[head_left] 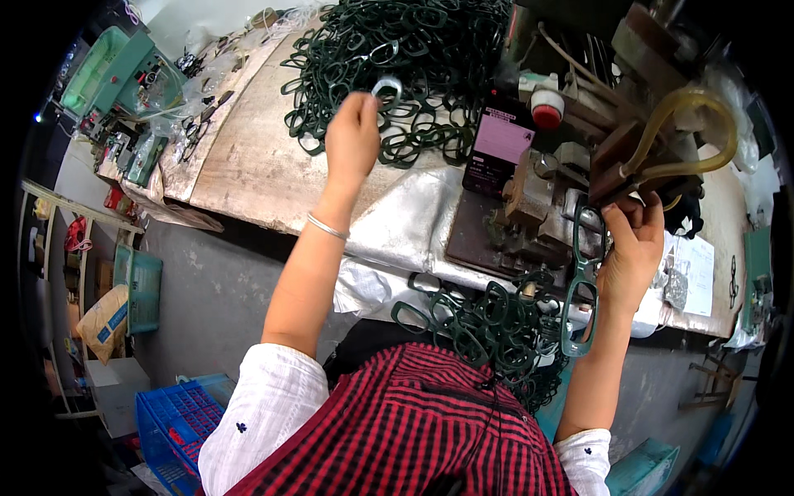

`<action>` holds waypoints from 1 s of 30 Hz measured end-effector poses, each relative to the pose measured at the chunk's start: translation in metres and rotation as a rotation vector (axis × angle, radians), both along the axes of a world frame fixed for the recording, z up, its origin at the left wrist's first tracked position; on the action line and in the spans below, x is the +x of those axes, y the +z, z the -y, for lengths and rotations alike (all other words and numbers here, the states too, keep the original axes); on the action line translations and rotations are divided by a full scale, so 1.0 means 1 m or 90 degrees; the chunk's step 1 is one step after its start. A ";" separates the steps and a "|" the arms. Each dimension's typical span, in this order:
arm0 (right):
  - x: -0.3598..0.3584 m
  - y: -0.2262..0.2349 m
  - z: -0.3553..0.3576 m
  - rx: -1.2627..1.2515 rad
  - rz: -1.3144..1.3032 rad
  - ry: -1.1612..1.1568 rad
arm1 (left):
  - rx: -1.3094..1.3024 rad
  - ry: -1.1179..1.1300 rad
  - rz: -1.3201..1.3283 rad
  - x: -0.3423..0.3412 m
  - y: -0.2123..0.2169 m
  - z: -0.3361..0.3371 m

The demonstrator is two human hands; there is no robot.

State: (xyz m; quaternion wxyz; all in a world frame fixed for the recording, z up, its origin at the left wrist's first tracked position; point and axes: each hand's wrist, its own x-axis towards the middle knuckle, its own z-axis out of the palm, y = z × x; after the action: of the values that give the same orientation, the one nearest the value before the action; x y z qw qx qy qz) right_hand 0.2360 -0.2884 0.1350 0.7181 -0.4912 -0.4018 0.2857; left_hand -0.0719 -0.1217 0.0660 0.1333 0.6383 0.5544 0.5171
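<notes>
Lap-side frames (pixel 496 326) heap at six o'clock; right hand (pixel 633 248) pinches a light, stiff frame (pixel 583 281) by its rim at three, left hand (pixel 354 136) fingers closed on one (pixel 387 87) at twelve.

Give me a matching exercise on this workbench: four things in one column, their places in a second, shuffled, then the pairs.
1. left hand
2. right hand
3. blue crate
4. red knob

a. on the floor, lower left
b. on the machine, above the pink label
c. at the big pile of green frames
d. holding a green frame against the machine

Pairs: 1-c, 2-d, 3-a, 4-b
</notes>
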 end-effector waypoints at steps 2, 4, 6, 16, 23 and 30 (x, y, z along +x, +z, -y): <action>-0.004 0.005 0.002 0.009 -0.044 0.043 | -0.121 -0.081 0.197 -0.003 0.037 -0.010; -0.007 0.009 0.002 0.037 -0.086 0.078 | -0.153 -0.157 0.332 -0.011 0.062 -0.019; -0.015 0.016 0.005 0.023 -0.118 0.061 | 0.029 -0.231 0.424 -0.004 0.089 -0.001; 0.036 -0.025 0.065 -0.102 0.691 -0.299 | 0.449 -0.572 -0.132 0.113 0.081 0.144; 0.113 -0.098 0.053 -0.207 0.858 -0.300 | 0.644 -0.544 -0.121 0.140 0.059 0.128; 0.128 -0.098 0.040 -0.260 0.498 -0.211 | 0.633 -0.535 -0.073 0.141 0.051 0.129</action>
State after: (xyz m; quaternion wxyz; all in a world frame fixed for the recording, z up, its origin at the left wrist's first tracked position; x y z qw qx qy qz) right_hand 0.3636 -0.3283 0.0366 0.4377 -0.7508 -0.4936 0.0337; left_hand 0.0688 -0.2506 0.1165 -0.0169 0.8127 -0.0412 0.5810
